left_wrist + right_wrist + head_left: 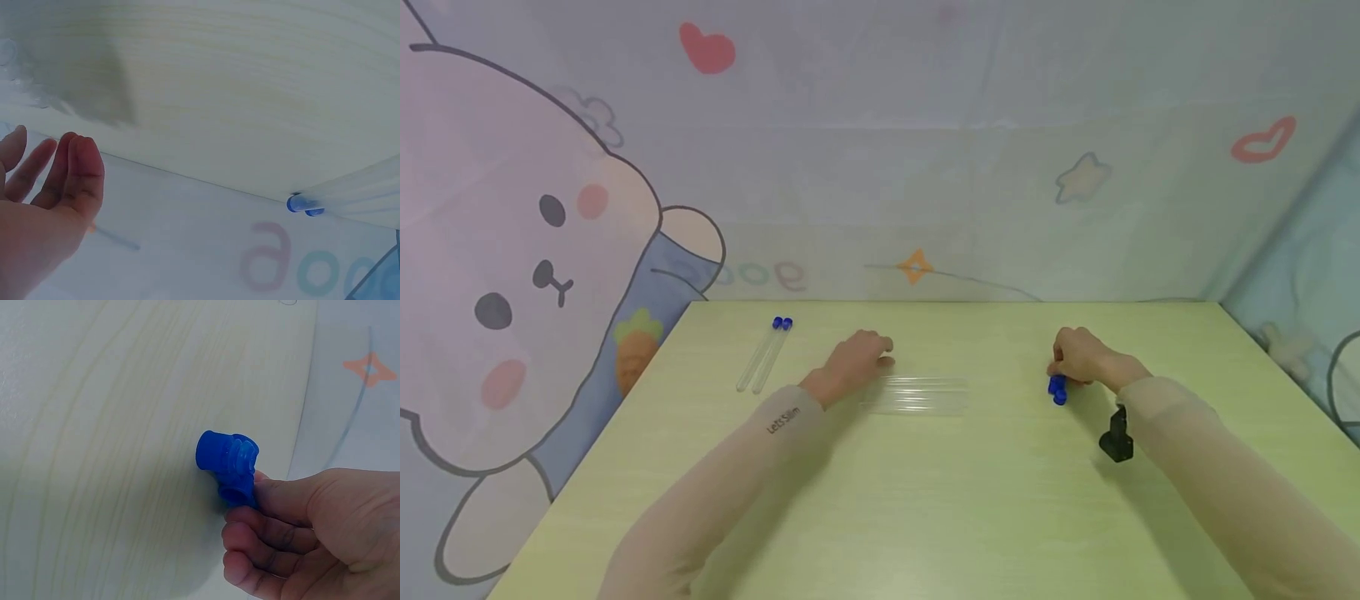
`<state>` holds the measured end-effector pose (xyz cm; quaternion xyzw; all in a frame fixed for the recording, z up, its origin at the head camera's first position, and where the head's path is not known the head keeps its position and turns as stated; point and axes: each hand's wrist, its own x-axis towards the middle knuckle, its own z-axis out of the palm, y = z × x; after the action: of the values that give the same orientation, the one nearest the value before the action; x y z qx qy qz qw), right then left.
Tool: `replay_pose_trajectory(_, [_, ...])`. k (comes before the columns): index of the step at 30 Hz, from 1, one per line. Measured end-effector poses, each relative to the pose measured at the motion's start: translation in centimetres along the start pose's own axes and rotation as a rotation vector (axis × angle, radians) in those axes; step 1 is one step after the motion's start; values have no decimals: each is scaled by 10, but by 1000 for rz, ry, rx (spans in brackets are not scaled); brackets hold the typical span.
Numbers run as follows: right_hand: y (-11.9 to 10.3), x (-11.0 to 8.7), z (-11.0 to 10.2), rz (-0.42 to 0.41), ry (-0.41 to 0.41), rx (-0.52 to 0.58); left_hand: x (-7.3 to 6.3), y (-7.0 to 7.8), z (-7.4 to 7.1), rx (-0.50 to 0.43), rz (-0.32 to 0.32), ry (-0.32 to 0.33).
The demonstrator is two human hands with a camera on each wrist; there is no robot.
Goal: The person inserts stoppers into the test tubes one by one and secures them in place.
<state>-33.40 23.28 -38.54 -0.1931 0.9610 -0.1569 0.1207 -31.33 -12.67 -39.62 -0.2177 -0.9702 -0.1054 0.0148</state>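
Note:
My left hand (pixel 856 363) hovers by the left ends of several clear glass test tubes (pixel 925 395) lying side by side. Its fingers are loosely bent with nothing between them, as the left wrist view also shows. At the right, my right hand (pixel 1081 357) pinches a blue cap (pixel 249 499) between thumb and forefinger, at the edge of a small cluster of blue caps (pixel 1057 390). One cap of that cluster (pixel 212 450) lies on its side facing the camera. The fingers partly hide the pinched cap.
Two test tubes with blue caps (pixel 772 358) lie side by side at the table's left. The pale wood table (pixel 925 500) ends at a printed cloth backdrop (pixel 865 167). A black wrist mount (pixel 1117 440) hangs under the right sleeve.

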Motion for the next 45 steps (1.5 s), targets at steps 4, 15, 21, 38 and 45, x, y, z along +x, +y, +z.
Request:
replay_pose_trajectory(4, [-1, -1, 0, -3, 8, -6, 5, 8, 2, -45, 112, -51])
replay_pose_trajectory(15, [-3, -2, -1, 0, 11, 2, 8, 20, 3, -71, 225, -135])
replay_pose_trajectory(21, [0, -3, -1, -7, 11, 7, 10, 25, 6, -71, 222, -177])
replay_pose_trajectory(38, [5, -5, -1, -32, 100, -28, 13, 27, -4, 97, 240, -62])
replay_pose_trajectory(45, [5, -2, -7, -64, 235, 18, 12, 26, -4, 118, 255, -3])
